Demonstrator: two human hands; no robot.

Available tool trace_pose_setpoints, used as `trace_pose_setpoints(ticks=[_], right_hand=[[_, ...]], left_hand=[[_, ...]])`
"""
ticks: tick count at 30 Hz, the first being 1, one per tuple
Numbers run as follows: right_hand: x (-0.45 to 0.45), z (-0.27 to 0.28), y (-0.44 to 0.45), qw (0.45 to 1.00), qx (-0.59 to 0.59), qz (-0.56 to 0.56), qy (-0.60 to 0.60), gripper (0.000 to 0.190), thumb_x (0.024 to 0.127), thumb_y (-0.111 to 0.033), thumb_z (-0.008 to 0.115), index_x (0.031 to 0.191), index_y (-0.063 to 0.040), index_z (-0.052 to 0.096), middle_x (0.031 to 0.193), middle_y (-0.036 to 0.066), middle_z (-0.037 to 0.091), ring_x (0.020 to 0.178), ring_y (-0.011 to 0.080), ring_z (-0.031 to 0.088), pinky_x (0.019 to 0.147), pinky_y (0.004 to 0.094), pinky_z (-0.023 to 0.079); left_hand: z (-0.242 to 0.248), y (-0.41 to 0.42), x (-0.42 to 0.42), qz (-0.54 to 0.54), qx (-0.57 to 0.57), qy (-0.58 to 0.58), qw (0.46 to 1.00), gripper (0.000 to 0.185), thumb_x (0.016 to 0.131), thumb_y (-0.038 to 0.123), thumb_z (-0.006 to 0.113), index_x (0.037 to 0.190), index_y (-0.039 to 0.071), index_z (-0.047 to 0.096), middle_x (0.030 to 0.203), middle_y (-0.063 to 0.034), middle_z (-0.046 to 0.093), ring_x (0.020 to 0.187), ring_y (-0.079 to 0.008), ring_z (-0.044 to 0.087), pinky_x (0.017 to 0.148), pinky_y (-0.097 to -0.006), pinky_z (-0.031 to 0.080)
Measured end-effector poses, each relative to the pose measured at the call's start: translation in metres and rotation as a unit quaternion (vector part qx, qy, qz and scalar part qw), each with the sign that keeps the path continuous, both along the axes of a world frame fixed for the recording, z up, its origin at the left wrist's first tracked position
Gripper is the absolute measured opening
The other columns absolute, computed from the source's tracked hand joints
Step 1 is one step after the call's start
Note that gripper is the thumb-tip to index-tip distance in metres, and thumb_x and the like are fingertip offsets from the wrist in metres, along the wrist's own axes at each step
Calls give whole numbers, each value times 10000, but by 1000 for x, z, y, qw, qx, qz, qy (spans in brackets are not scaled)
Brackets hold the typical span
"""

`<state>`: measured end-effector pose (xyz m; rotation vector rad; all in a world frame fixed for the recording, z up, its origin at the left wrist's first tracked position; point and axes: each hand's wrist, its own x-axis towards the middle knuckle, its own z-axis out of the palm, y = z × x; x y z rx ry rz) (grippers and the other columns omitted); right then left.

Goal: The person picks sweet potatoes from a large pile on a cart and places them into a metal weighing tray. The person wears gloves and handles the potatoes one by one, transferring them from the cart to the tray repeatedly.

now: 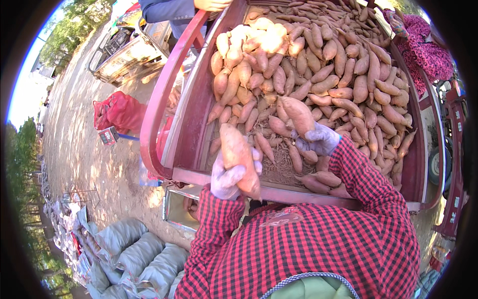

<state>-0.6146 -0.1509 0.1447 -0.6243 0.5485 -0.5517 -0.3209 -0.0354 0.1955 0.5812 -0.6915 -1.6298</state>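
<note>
My left hand (227, 177), in a pale purple glove, grips a large sweet potato (239, 157) over the near edge of a maroon truck bed (269, 192). Its tapered end points down toward my checked sleeve. In my gloved right hand (321, 138) is another sweet potato (298, 114), tilted up and to the left above the heap. A big pile of loose sweet potatoes (336, 80) fills the far and right parts of the bed. Between my hands, thin dry roots and soil (278, 159) cover the bed floor, with a few sweet potatoes (321, 181) near the front edge.
A curved maroon rail (158, 93) rises at the left. Below it are a metal-edged container (181, 209), a red mesh sack (121, 110) and a scale display (108, 135). Full grey sacks (143, 252) lie lower left. People stand at the far left (164, 13) and far right (422, 48).
</note>
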Motion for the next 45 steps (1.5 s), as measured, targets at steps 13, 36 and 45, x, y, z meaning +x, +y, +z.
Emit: trace_pose_setpoints(ticks=[13, 36, 45], right_hand=[[77, 17, 77, 985, -73, -80, 135, 743, 660, -377, 859, 1236, -24, 551, 912, 70, 641, 622, 154, 596, 527, 243, 454], [277, 35, 149, 790, -459, 367, 176, 575, 933, -209, 653, 1453, -87, 442, 1043, 136, 682, 816, 209, 679, 764, 354, 555], [87, 61, 104, 822, -431, 70, 366, 375, 972, -121, 596, 1322, 2, 541, 1085, 118, 683, 966, 169, 657, 861, 308, 528]], left_hand=[[-145, 111, 279, 367, 275, -194, 867, 764, 770, 206, 806, 1404, -35, 453, 1217, -135, 606, 1072, -234, 600, 941, -366, 486], [-239, 208, 180, 338, 459, 356, 740, 711, 907, 576, 588, 1386, 68, 450, 1293, -162, 566, 1182, -360, 556, 1081, -540, 405], [-276, 219, 187, 324, 504, -20, 800, 347, 993, 407, 566, 1176, 112, 585, 979, -97, 686, 798, -236, 654, 730, -351, 538]])
